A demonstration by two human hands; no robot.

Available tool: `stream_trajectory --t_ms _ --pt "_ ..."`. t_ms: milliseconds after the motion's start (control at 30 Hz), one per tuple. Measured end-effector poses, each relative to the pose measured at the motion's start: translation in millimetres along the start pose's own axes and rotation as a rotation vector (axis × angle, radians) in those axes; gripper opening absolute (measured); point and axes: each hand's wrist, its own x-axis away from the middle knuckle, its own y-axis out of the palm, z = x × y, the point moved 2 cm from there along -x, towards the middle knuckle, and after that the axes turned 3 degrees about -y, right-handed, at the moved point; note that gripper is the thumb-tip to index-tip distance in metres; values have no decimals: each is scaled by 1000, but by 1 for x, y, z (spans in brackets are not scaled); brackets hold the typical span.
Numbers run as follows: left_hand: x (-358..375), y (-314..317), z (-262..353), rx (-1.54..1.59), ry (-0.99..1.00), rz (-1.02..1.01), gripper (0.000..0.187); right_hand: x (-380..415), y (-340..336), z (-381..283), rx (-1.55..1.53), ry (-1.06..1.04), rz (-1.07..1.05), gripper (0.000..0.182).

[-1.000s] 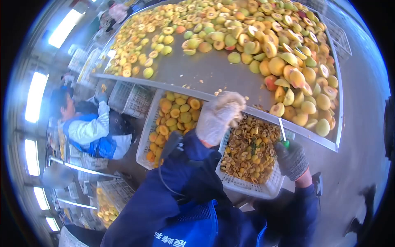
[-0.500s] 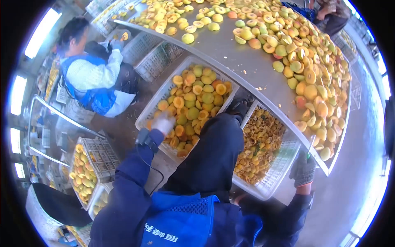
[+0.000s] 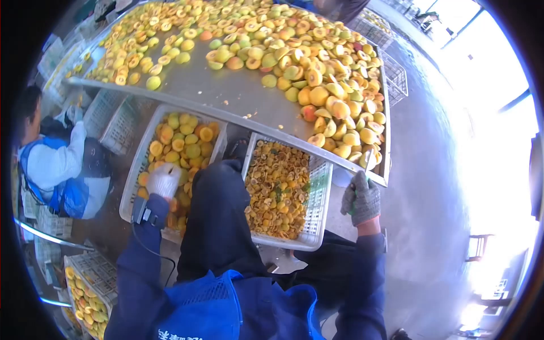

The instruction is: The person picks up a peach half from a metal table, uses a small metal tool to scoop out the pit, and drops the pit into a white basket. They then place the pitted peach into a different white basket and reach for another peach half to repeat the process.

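My left hand (image 3: 164,180), in a white glove, is over the crate of halved yellow fruit (image 3: 129,190); its fingers are blurred, and what they hold, if anything, is hidden. In a grey glove, my right hand (image 3: 361,198) is closed round the green handle of a knife (image 3: 370,161), the blade pointing up beside the metal table's corner. Many fruit halves (image 3: 334,93) are heaped on the metal table (image 3: 249,93). Between my legs stands a white crate (image 3: 318,218) with small brown-yellow pieces (image 3: 277,192) in it.
At the left a person (image 3: 56,164) in a blue apron sits beside stacked crates (image 3: 118,122). Another crate of fruit (image 3: 88,294) is at the lower left, near a metal rail (image 3: 54,237). Part of another person (image 3: 348,8) shows behind the table.
The view has turned to the right, so table and crates appear further left. My right hand is now raised at the table's corner with the knife blade upright. My left hand remains over the fruit crate.
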Motion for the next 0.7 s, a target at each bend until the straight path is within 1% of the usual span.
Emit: stream_trajectory --t_ms 33,67,100,133,167,200,233,267,300,333,367,400,433,500,533,600,633,667,700 --pt "-14 -33 62 174 9 138 22 -3 -1 -2 -72 20 25 44" --pt "-31 -43 105 367 107 173 16 -13 -1 0 -69 -30 8 41" --pt "-45 -47 143 393 213 195 13 -18 -2 1 -57 -49 15 40" --pt "-57 -46 186 467 293 208 13 -39 -8 26 90 -224 40 40" --pt "-67 -41 226 542 378 206 13 -70 -22 67 186 -388 -12 40" --pt "-82 -24 260 518 491 200 13 -29 6 -3 143 -12 67 41" --pt "-88 -8 294 535 491 112 14 -51 7 25 78 -119 43 44" --pt "-95 13 323 451 552 18 18 -26 14 -11 -1 60 4 46" --pt "-101 31 347 359 600 -66 23 -29 16 -8 40 11 -5 47" --pt "-102 41 370 274 584 -212 29 -39 16 6 37 -80 -39 43" --pt "-100 53 386 186 554 -352 35 -48 15 19 175 -132 -47 42" --pt "-109 81 391 83 517 -392 42 -48 14 19 271 -203 -23 41" --pt "-101 75 401 83 457 -312 48 -46 13 15 369 -268 1 41" --pt "-114 95 401 193 455 -344 55 -43 9 10 354 -261 9 41" --pt "-118 95 401 190 460 -352 55 -41 9 9 348 -251 -8 40" --pt "-123 95 396 394 473 -578 53 -41 8 8 365 -224 -17 40" --pt "-118 83 399 395 463 -577 53 -43 11 8 380 -210 -30 39" --pt "-107 69 408 496 392 -701 53 -46 13 15 381 -207 -40 39" --pt "-102 62 409 599 318 -820 55 -51 15 24 304 -223 -58 38"
